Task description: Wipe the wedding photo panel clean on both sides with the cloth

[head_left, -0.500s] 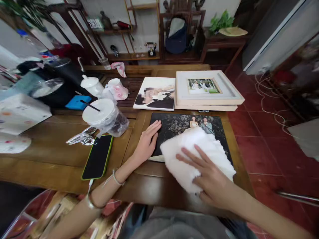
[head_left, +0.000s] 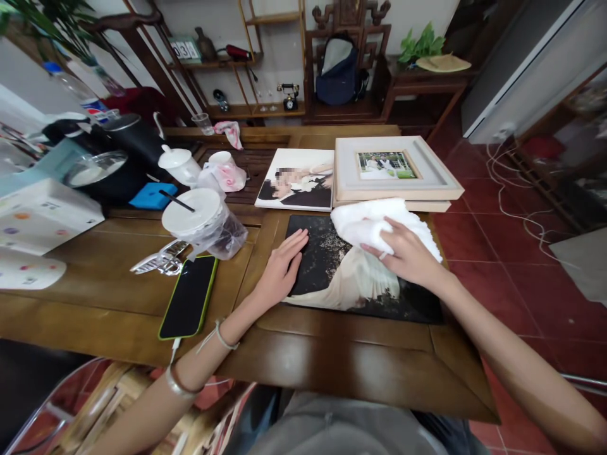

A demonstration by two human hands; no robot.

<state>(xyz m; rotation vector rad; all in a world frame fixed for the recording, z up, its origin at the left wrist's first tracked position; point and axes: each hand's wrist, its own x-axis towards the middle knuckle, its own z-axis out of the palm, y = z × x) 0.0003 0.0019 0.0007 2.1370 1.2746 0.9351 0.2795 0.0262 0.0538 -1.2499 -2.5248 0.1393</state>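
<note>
A dark photo print (head_left: 332, 278) lies flat on the wooden table (head_left: 332, 366) in front of me. My left hand (head_left: 281, 268) rests flat on the print's left edge, fingers stretched out. My right hand (head_left: 403, 253) presses a white cloth (head_left: 370, 224) onto the far part of the print, fingers curled over it. The cloth hides the print's upper right area.
A white framed photo (head_left: 393, 170) on a stack and a canvas print (head_left: 296, 180) lie just beyond. A green-cased phone (head_left: 188, 297), a lidded cup in a plastic bag (head_left: 199, 221), keys (head_left: 159, 260), a teapot (head_left: 179, 164) and boxes (head_left: 42, 218) fill the left side. Red floor tiles lie right.
My right hand has slid the white cloth from the near right part of the print up to its far edge, uncovering the lower picture. The left hand has stayed put.
</note>
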